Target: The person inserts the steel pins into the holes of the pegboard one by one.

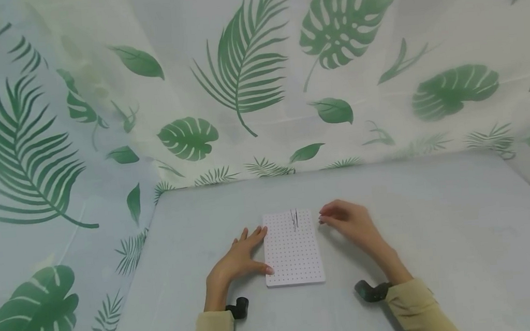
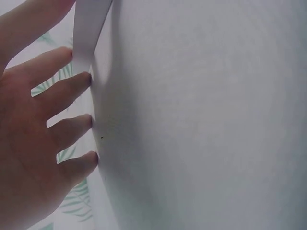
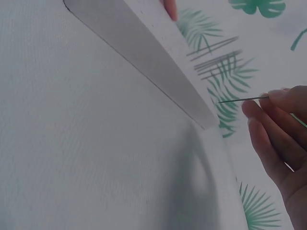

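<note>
A white board (image 1: 293,257) with a grid of small holes lies on the table. Several thin dark metal pins (image 1: 295,220) stand in its far part, seen close up as upright pins (image 3: 218,62) in the right wrist view. My left hand (image 1: 237,261) rests at the board's left side, fingers spread, with fingertips and thumb against its edge. Just off the board's right edge, my right hand (image 1: 351,223) pinches a thin pin (image 3: 235,100) between thumb and fingertips; its pointed end sticks out toward the board.
The pale table (image 1: 438,224) extends around the board on all sides. Behind it hangs a white curtain (image 1: 281,133) printed with green leaves. Black wrist-worn devices (image 1: 372,291) sit at both sleeve cuffs, low over the table.
</note>
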Tool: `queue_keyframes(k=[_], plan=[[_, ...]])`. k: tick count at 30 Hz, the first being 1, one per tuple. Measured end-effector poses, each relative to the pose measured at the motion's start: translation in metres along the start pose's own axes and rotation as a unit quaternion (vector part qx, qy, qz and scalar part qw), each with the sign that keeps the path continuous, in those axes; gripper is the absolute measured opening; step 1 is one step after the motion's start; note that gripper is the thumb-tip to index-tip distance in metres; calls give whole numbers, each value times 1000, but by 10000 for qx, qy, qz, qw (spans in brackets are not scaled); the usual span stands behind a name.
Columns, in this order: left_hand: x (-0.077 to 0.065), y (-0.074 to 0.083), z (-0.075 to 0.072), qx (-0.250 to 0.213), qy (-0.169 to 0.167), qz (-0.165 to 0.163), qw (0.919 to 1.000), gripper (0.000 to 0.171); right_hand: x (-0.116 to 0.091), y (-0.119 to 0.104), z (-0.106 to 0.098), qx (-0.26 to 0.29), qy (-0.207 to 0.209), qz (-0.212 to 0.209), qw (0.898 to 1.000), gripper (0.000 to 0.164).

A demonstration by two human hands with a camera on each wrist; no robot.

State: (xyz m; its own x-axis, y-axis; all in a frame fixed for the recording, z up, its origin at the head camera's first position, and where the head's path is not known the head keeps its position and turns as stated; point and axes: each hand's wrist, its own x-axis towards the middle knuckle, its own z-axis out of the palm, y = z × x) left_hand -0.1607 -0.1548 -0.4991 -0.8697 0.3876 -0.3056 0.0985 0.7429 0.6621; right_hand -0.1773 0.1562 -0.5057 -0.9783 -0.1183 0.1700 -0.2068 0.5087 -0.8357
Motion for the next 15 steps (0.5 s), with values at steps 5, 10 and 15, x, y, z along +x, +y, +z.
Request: queue_keyframes(k=[5,10,15], plan=[[-1,1,-1,-37,20,-27,10000,105,4,-6,9,141,-74,19,9999,12],[-1,1,-1,-52,-2,-65,10000,105,6,-9,16,184,-93,-60,9998,12],[0,1,-2,-11,-68,-140,9999,105,9,-9,21,294,-111,-204,9993,12]])
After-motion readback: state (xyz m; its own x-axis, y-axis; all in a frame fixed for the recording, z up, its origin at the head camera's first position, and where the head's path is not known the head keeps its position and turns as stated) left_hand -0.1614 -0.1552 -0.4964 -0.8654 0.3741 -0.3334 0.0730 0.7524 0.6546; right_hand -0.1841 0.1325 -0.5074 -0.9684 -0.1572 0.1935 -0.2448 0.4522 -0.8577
